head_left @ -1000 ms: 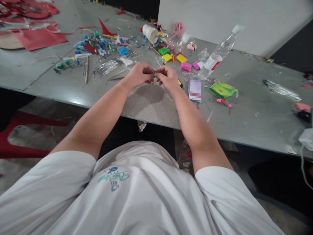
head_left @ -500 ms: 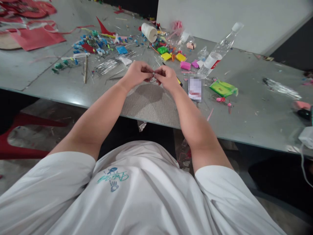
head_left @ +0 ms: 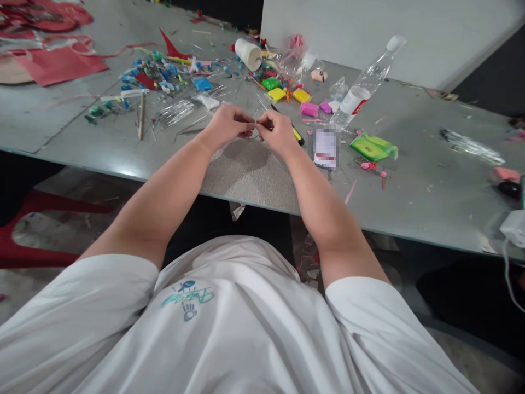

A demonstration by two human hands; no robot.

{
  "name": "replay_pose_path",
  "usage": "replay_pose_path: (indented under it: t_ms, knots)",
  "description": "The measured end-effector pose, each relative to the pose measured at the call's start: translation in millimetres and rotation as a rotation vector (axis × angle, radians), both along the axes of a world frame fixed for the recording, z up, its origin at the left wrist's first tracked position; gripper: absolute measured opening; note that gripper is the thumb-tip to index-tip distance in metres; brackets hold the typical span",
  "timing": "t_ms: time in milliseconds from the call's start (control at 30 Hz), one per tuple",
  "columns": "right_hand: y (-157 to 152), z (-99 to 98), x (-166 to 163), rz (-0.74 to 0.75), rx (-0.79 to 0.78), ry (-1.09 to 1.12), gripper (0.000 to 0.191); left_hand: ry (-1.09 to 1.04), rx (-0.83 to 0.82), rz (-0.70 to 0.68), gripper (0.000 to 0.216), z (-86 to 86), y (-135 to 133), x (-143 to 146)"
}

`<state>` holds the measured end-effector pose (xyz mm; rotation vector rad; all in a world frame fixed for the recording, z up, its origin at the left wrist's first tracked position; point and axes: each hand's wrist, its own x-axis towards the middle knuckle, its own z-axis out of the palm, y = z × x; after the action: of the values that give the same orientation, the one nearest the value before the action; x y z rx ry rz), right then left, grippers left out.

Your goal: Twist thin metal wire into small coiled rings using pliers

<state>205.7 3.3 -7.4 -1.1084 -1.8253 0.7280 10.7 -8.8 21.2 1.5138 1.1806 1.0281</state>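
My left hand [head_left: 228, 125] and my right hand [head_left: 275, 130] meet fingertip to fingertip just above a grey mat [head_left: 250, 175] at the near edge of the table [head_left: 418, 186]. Both hands are closed in a pinch on a tiny thin piece between them, too small to name. A yellow and black pen [head_left: 296, 134] lies right behind my right hand. Clear plastic strips [head_left: 177, 111] lie to the left of my left hand.
Small packets of coloured clay [head_left: 287, 94] sit behind the hands. A plastic bottle [head_left: 364, 83] lies tipped at the right, with a white card [head_left: 325, 148] and a green packet [head_left: 372, 146] near it. A white cup [head_left: 248, 53] lies on its side. Red paper [head_left: 57, 63] covers the far left.
Both hands stay pinched together over the mat and have shifted only slightly; the camera view has drifted a little.
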Motion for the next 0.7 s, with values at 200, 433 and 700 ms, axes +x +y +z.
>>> replay_pose_path:
  t_ms: [200, 433, 700]
  knots:
    - [4.2, -2.4, 1.3, -0.02, 0.068, -0.084, 0.027, 0.091, 0.071, -0.009, 0.017, -6.1, 7.8, -2.9]
    - [10.7, -9.7, 3.5, -0.025, 0.062, -0.176, 0.029, 0.165, 0.147, -0.057, 0.014, -7.9, 6.8, -3.9]
    - [11.6, -8.1, 0.6, 0.042, -0.174, 0.096, 0.032, 0.099, 0.15, -0.09, 0.023, -13.6, 15.5, -4.6]
